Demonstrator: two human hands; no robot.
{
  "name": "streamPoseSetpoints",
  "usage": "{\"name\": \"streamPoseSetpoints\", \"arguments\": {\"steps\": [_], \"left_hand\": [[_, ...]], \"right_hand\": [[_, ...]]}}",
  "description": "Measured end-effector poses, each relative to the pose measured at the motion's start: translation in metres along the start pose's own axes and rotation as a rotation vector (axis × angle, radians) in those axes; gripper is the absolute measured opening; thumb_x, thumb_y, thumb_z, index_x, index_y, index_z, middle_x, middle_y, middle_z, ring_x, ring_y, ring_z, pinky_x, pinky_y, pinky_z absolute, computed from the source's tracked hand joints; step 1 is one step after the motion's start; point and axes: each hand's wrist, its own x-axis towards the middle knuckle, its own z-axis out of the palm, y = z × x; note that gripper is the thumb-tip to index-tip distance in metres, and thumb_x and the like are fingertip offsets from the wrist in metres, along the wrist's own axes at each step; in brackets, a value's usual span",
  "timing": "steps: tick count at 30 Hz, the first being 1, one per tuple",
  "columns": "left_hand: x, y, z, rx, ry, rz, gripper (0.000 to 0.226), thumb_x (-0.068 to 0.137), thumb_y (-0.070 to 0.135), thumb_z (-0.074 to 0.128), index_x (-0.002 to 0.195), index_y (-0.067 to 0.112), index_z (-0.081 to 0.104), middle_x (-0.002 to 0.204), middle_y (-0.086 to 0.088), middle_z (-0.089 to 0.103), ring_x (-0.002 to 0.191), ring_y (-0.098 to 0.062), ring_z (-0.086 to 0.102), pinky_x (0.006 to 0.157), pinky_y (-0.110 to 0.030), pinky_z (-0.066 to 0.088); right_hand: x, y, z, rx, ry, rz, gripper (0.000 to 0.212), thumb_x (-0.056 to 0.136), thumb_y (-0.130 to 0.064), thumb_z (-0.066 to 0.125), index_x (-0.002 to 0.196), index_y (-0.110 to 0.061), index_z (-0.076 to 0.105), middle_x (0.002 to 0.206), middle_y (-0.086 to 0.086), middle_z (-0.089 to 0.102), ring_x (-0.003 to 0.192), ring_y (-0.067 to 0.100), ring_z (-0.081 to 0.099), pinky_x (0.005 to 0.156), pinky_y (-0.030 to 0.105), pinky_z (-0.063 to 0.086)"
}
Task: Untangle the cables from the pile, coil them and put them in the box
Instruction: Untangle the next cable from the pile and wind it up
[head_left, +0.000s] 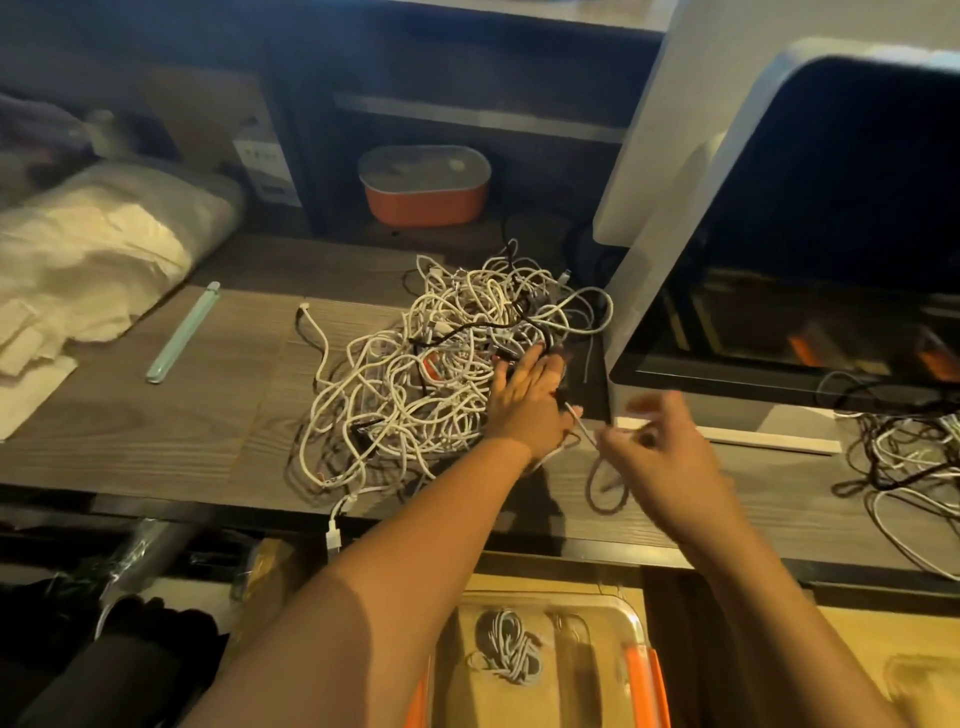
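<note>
Pinning tangled white-and-black cable pile (441, 364) with flat, straight-fingered left hand (524, 400); pinching thin grey cable (584, 428) at three o'clock with right hand (660, 452); best drawing slowly, avoiding knots.

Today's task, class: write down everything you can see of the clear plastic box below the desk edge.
The clear plastic box is see-through, with rounded corners and orange clips on both sides. It stands upright and open-topped below the front edge of the wooden desk. One coiled grey-and-white cable lies on its floor. The person's left forearm hides its left part.
</note>
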Motion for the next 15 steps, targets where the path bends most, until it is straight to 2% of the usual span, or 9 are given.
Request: {"name": "streamPoseSetpoints", "arguments": {"steps": [1,2,4,6,8,9,11,13,15], "left_hand": [[0.001,0.0,0.001,0.039,0.01,0.002,0.071,0.095,0.047,0.044,0.151,0.014,0.014,0.159,0.004,0.004,0.144,-0.009,-0.014,0.113,-0.041,-0.016],[0.001,0.0,0.003,0.062,0.024,0.013,0.071,0.093,0.049,0.046,0.15,0.015,0.019,0.159,0.005,0.007,0.144,-0.01,-0.013,0.114,-0.042,-0.015],[-0.003,0.001,0.004,0.06,0.058,0.041,0.069,0.091,0.049,0.05,0.147,0.017,0.027,0.158,0.005,0.012,0.145,-0.01,-0.009,0.115,-0.043,-0.013],[-0.006,0.001,0.001,-0.014,0.082,0.034,0.064,0.091,0.04,0.055,0.144,0.015,0.032,0.157,0.004,0.015,0.145,-0.01,-0.005,0.115,-0.04,-0.011],[-0.005,0.0,0.0,-0.044,0.083,0.018,0.06,0.091,0.035,0.055,0.142,0.013,0.034,0.158,0.003,0.014,0.145,-0.009,-0.006,0.115,-0.039,-0.011],[-0.004,0.0,0.001,-0.026,0.081,0.021,0.059,0.091,0.036,0.054,0.142,0.013,0.034,0.158,0.002,0.013,0.145,-0.01,-0.007,0.114,-0.039,-0.011],[-0.002,-0.001,0.004,0.002,0.065,0.03,0.061,0.093,0.041,0.051,0.144,0.015,0.031,0.158,0.002,0.013,0.145,-0.011,-0.007,0.114,-0.041,-0.011],[0.0,-0.001,0.006,-0.019,0.055,0.031,0.062,0.094,0.047,0.045,0.146,0.018,0.03,0.158,0.003,0.015,0.145,-0.011,-0.006,0.114,-0.041,-0.011],[0.002,0.0,0.005,-0.061,0.048,0.017,0.064,0.092,0.051,0.044,0.146,0.02,0.03,0.157,0.004,0.018,0.145,-0.01,-0.003,0.114,-0.041,-0.01]], "right_hand": [[0.006,0.01,0.002,-0.214,-0.074,0.092,0.028,0.09,-0.032,0.059,0.112,-0.016,0.051,0.102,0.006,0.061,0.082,0.016,0.059,0.061,0.025,0.045],[0.012,0.02,0.004,-0.378,-0.152,0.156,0.026,0.09,-0.036,0.059,0.105,-0.014,0.057,0.097,0.004,0.064,0.08,0.013,0.059,0.062,0.025,0.045],[0.016,0.039,0.007,-0.479,-0.286,0.19,0.021,0.09,-0.037,0.059,0.083,-0.018,0.063,0.082,-0.001,0.066,0.074,0.009,0.06,0.063,0.025,0.046],[0.015,0.043,0.007,-0.344,-0.336,0.154,0.021,0.092,-0.032,0.056,0.077,-0.019,0.063,0.074,-0.002,0.064,0.067,0.004,0.061,0.061,0.022,0.046],[0.011,0.034,0.005,-0.122,-0.2,0.056,0.026,0.097,-0.026,0.05,0.076,-0.017,0.061,0.076,-0.001,0.062,0.058,-0.002,0.058,0.055,0.016,0.043],[0.01,0.025,0.003,-0.016,-0.091,-0.001,0.027,0.097,-0.024,0.048,0.075,-0.016,0.061,0.087,-0.003,0.062,0.065,-0.004,0.058,0.056,0.016,0.043],[0.007,0.009,0.0,0.149,0.024,-0.099,0.032,0.097,-0.021,0.048,0.069,-0.017,0.063,0.111,-0.021,0.054,0.087,-0.006,0.052,0.066,0.019,0.042],[0.001,-0.004,0.001,0.265,0.011,-0.156,0.037,0.097,-0.02,0.046,0.065,-0.02,0.064,0.114,-0.03,0.051,0.093,-0.011,0.048,0.064,0.015,0.043],[-0.006,-0.01,0.003,0.342,0.011,-0.157,0.034,0.099,-0.021,0.043,0.075,-0.027,0.067,0.107,-0.025,0.059,0.085,-0.008,0.052,0.058,0.01,0.044]]}}
